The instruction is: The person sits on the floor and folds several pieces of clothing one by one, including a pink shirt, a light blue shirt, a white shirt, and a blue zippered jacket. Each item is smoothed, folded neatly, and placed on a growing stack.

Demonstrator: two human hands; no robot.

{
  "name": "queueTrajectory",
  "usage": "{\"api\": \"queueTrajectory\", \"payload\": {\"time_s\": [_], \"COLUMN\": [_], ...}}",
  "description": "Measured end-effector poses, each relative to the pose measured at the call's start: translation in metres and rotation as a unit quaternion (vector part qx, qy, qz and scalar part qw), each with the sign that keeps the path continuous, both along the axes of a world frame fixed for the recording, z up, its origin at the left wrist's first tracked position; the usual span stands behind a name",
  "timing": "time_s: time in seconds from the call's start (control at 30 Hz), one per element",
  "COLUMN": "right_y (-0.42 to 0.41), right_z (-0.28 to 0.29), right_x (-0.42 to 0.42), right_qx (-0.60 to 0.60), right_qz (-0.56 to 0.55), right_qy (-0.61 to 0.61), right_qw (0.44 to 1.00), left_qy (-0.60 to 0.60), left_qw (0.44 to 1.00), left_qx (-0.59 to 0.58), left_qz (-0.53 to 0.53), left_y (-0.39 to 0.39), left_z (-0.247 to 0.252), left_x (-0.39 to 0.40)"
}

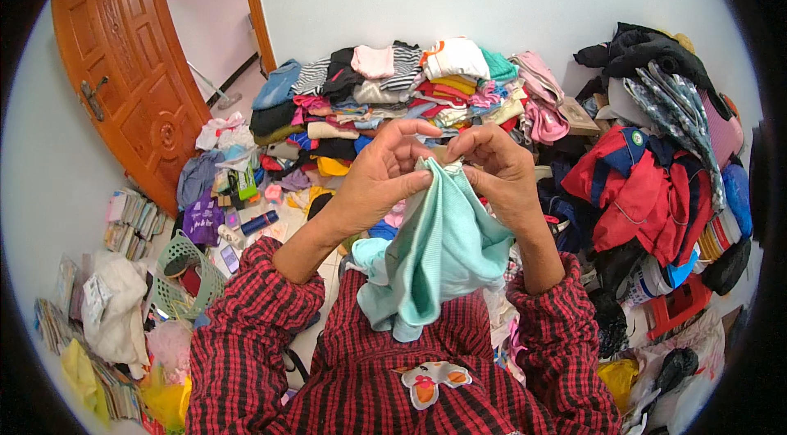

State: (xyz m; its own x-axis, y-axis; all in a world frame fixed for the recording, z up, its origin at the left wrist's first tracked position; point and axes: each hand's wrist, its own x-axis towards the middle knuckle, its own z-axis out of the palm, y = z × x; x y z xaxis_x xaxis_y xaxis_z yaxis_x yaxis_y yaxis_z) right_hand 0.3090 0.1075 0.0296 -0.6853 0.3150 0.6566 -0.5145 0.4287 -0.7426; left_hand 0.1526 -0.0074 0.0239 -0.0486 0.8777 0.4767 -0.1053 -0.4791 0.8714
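Note:
A mint-green knit garment (455, 244) with a ribbed edge hangs from both hands above my lap. My left hand (390, 167) pinches its upper edge between thumb and fingers. Close beside it, my right hand (495, 170) grips the same edge, where a bit of white striped fabric or trim (453, 168) shows. The lower part droops in loose folds over my red and black checked clothing (381, 361). What kind of garment it is cannot be told from these folds.
Stacked folded clothes (393, 90) line the wall ahead. A red and navy jacket (645, 189) tops a heap at right. To the left are a green plastic basket (187, 275), a dark blue bottle (259, 223), a phone (230, 258), stacked books (132, 223) and a wooden door (123, 66).

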Motion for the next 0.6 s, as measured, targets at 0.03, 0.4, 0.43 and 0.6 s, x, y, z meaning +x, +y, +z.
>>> {"api": "queueTrajectory", "payload": {"time_s": [0.03,0.4,0.43,0.6], "right_y": [0.001,0.009,0.009,0.017], "right_z": [-0.001,-0.001,-0.001,-0.010], "right_x": [0.000,-0.009,-0.011,-0.016], "right_qx": [0.005,-0.029,-0.036,-0.039], "right_qz": [-0.004,-0.011,-0.010,-0.054], "right_qy": [-0.003,-0.053,-0.069,-0.041], "right_qw": [1.000,0.998,0.997,0.997], "left_qy": [0.005,0.119,0.185,0.329], "left_qw": [1.000,0.989,0.974,0.895], "left_qx": [-0.014,0.000,0.006,0.118], "left_qz": [0.011,0.084,0.128,0.276], "left_y": [-0.001,0.020,0.019,0.030], "left_z": [0.000,-0.023,-0.026,-0.037], "left_x": [-0.001,-0.006,-0.006,-0.009]}}
